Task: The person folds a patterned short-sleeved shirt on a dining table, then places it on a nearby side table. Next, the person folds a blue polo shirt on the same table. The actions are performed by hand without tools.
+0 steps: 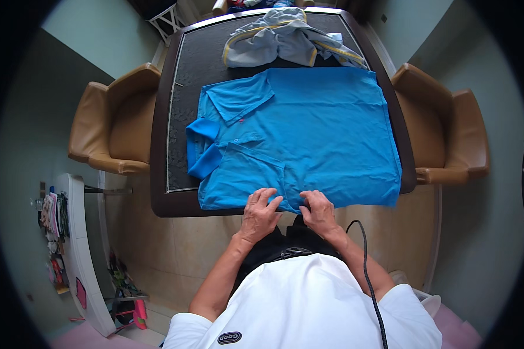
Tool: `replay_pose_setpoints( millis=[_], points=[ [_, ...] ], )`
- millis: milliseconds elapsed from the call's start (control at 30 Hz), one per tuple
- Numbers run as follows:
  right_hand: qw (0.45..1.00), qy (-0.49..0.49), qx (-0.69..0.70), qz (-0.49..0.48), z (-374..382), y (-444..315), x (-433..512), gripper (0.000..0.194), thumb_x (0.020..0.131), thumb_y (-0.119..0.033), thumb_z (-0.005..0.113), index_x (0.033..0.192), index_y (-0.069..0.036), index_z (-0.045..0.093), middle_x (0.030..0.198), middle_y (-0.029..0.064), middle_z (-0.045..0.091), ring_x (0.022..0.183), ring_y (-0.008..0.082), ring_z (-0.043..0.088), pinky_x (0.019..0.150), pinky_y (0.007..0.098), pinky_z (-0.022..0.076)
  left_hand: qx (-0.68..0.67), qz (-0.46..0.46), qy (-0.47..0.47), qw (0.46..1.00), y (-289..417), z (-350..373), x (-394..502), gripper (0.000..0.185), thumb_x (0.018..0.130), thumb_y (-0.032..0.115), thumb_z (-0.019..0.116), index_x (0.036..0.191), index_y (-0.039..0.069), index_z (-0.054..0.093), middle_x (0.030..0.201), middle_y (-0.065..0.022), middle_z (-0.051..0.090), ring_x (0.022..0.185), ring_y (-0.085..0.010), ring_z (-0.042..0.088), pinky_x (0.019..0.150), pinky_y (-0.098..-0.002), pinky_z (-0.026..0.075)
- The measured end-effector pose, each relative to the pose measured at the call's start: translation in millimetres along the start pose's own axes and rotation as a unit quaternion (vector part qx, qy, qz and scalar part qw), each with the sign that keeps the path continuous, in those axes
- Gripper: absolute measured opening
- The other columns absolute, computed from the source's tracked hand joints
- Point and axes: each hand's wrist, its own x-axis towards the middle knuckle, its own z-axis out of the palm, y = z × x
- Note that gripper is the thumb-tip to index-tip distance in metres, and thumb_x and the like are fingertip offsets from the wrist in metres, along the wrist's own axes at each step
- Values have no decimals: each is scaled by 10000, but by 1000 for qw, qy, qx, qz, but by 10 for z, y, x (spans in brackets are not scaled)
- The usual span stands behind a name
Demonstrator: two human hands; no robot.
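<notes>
A blue polo shirt (pixel 327 126) lies spread on its side-to-side length across the dark table (pixel 183 104), collar to the left and hem to the right. One sleeve is folded over the front at the far side. My left hand (pixel 261 213) rests at the shirt's near edge, fingers bent on the cloth. Close by on the right, my right hand (pixel 318 211) touches the same edge with curled fingers. Whether either hand pinches the fabric is not clear. Beyond the shirt lies a crumpled grey garment (pixel 270 46) with yellow piping.
Tan leather chairs stand at the left (pixel 131 126) and right (pixel 432 131) of the table. A black cable (pixel 366 270) hangs over my right arm. A white cabinet or shelf (pixel 78 244) with small items beside it is at the left wall.
</notes>
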Motion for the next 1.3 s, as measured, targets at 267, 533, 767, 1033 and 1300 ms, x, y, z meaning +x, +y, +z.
replay_pose_setpoints(
  millis=[267,533,767,1033,1300],
  points=[
    [1000,10,-16,-19,-107,241,-222,327,714,-54,745,1028,-82,659,933,117,607,921,328,604,768,447,500,72,15,27,997,3,410,-8,404,648,80,782,1043,91,703,1146,-111,604,1094,-323,574,901,-446,459],
    [996,1,-57,-68,-147,228,-331,419,657,-105,789,1060,-106,676,979,83,579,970,297,551,807,428,435,20,-17,64,998,29,444,59,216,680,39,756,887,85,711,971,-69,637,965,-298,600,833,-416,479],
    [989,85,-96,-78,-102,338,-271,204,661,-45,670,860,-85,653,902,98,575,896,306,542,764,432,413,-28,-50,44,997,-11,363,74,207,705,5,767,894,61,704,990,-89,681,968,-311,623,836,-399,497],
    [987,126,-85,-49,-442,469,-125,201,640,-38,626,835,-82,643,857,99,580,880,318,546,789,446,414,-29,-37,23,999,25,144,235,173,747,13,746,892,52,661,953,-100,685,942,-318,640,812,-422,485],
    [967,168,-190,28,-835,861,-151,203,652,-27,603,843,-90,632,861,98,579,892,316,545,785,442,416,-133,-77,-56,987,-184,97,485,145,816,26,728,916,30,623,797,-168,641,728,-372,632,642,-443,482]
  ],
)
